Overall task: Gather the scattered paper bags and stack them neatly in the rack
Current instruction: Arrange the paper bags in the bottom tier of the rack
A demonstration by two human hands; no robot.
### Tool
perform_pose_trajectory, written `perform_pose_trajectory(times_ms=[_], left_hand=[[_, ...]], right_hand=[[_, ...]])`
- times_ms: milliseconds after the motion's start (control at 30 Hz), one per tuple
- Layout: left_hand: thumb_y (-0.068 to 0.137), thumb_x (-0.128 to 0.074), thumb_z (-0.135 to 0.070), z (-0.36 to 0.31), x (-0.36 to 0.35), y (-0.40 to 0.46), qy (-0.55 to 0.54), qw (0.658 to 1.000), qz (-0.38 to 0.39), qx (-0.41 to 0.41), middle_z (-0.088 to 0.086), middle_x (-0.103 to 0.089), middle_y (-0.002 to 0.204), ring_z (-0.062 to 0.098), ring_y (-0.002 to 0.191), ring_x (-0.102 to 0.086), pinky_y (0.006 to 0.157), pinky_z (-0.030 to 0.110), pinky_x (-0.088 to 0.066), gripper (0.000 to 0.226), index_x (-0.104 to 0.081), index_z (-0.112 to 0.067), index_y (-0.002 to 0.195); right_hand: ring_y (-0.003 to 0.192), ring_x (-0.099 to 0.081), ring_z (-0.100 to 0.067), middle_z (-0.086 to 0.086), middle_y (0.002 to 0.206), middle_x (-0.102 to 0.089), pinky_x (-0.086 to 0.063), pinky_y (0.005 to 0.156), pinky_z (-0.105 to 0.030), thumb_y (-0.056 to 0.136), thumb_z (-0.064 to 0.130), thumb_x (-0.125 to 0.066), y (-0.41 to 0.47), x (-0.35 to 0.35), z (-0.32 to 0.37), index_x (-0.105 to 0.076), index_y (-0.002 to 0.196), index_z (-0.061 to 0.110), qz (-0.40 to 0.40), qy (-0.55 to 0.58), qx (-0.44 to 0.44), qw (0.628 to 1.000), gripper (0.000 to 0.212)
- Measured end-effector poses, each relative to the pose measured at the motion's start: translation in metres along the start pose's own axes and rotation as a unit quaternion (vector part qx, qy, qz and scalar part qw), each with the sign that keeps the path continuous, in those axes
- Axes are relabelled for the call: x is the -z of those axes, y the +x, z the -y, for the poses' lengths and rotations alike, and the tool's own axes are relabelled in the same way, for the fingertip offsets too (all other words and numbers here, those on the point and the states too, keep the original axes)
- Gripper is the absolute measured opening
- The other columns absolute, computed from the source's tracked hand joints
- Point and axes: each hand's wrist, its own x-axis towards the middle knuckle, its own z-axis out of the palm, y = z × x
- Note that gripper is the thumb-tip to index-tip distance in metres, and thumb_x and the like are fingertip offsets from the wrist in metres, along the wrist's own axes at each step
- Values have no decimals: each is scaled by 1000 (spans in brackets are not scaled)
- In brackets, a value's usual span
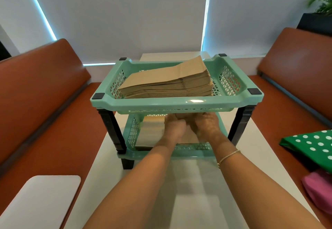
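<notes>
1. A green two-tier rack (177, 102) stands on the white desk (194, 198), between two brown benches.
2. Its upper tray holds a thick stack of paper bags (167, 83). They lie flat with edges roughly aligned, a little left of the tray's middle, which suggests that tier is nearly filled.
3. Both hands reach into the lower tray, under the front lip of the upper one.
4. The left hand (175, 127) has its fingers curled and seems to pinch the near edge of the lower bags (152, 129). The upper tray's shadow hides the fingertips, so the grip is a judgement.
5. The right hand (206, 125) lies just beside it, fingers bent onto the same bags. Whether it grasps or only presses them down, I cannot tell.
6. The two hands work close together, probably to square the lower pile and push it far enough in to sit flat.
7. A green dotted bag (310, 146) and a pink item (318, 189) lie on the right bench, apart from the rack.
</notes>
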Motion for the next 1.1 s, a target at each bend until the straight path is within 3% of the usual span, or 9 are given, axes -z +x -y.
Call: perform_pose_trajectory(times_ms=[67,133,233,333,433,567,767,900,1100], left_hand=[[75,-59,1,-7,4,-13,17,998,-21,-59,9,-67,107,21,97,-62,92,40,-54,34,-64,-13,105],[79,-59,2,-11,8,-27,18,995,-18,-93,8,-59,120,20,109,-56,101,31,-46,44,-53,-12,120],[88,-58,-8,-5,8,-36,63,995,17,-80,5,-53,132,23,122,-50,104,30,-38,51,-36,-14,134],[91,-55,-10,-3,5,-36,109,991,40,-65,7,-53,132,26,124,-50,104,35,-40,58,-27,-17,140],[90,-51,-2,-1,3,-37,139,987,69,-34,8,-51,132,25,122,-49,100,31,-40,65,-20,-16,145],[90,-47,2,-1,3,-42,154,984,83,-28,12,-52,131,28,120,-50,97,32,-42,58,-26,-14,142],[95,-45,-7,2,3,-36,184,980,26,-74,12,-55,128,29,120,-51,100,35,-40,40,-39,-9,134],[94,-45,-7,5,3,-38,224,970,52,-78,12,-55,125,29,116,-53,87,30,-40,41,-37,-8,134],[91,-50,-6,-5,7,-29,269,958,74,-66,15,-50,130,30,118,-52,86,25,-40,46,-37,2,134]], right_hand=[[115,-54,-28,-10,118,-61,-43,102,-30,90,8,-52,-6,3,2,-58,116,5,9,40,-9,999,26],[117,-52,-26,-8,118,-59,-39,104,-30,88,3,-53,-15,5,-1,-55,120,7,9,73,-28,997,32],[109,-48,-16,3,108,-53,-37,104,-30,83,0,-53,-18,0,-11,-44,122,18,25,131,-55,990,44],[111,-52,-18,5,113,-57,-40,105,-37,76,14,-55,-9,-6,-20,-43,116,28,62,141,-80,985,44],[114,-51,-23,0,116,-56,-41,105,-38,83,7,-53,-17,-2,-20,-42,124,20,65,120,-92,986,44],[119,-50,-29,-11,127,-55,-39,104,-38,88,-4,-47,-23,2,-26,-41,132,14,54,79,-84,992,48],[118,-51,-31,-11,127,-55,-41,103,-41,89,-1,-50,-20,-2,-31,-45,130,15,12,56,-70,996,44],[118,-51,-31,-12,127,-55,-40,101,-36,90,1,-48,-25,-3,-33,-42,132,14,30,28,-59,997,44],[122,-49,-31,-13,131,-52,-38,103,-36,89,-1,-50,-18,3,-24,-43,131,11,45,-1,-47,998,44]])
